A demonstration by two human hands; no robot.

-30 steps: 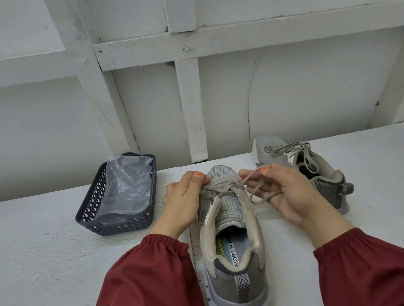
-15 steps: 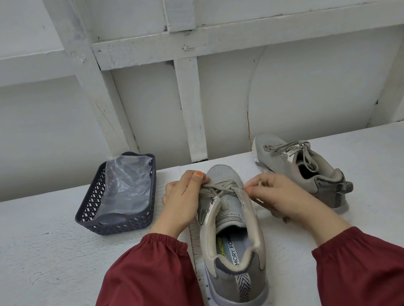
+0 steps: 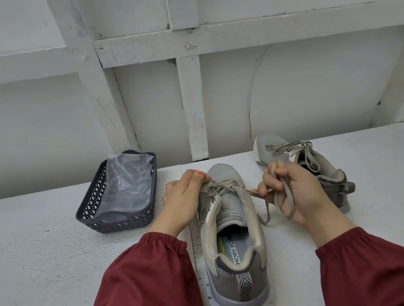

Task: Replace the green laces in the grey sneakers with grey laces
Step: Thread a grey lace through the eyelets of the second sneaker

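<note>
A grey sneaker (image 3: pixel 234 249) stands in front of me, heel toward me, with a grey lace (image 3: pixel 222 187) threaded across its lower eyelets. My left hand (image 3: pixel 185 201) rests on the shoe's left side, thumb pressing the lace near the toe. My right hand (image 3: pixel 294 189) is to the right of the shoe, fingers closed on the loose grey lace end (image 3: pixel 288 196), which runs taut to the eyelets and hangs in a loop below the hand. A second grey sneaker (image 3: pixel 303 164) with grey laces lies behind my right hand. No green lace is visible.
A dark mesh basket (image 3: pixel 117 223) holding a clear plastic bag (image 3: pixel 126 186) sits at the left on the white table (image 3: pixel 43 266). A white panelled wall (image 3: pixel 192 89) rises right behind the table.
My right hand has drawn the lace end out to the right, away from the shoe, after reaching in at the eyelets. My left hand has stayed on the shoe.
</note>
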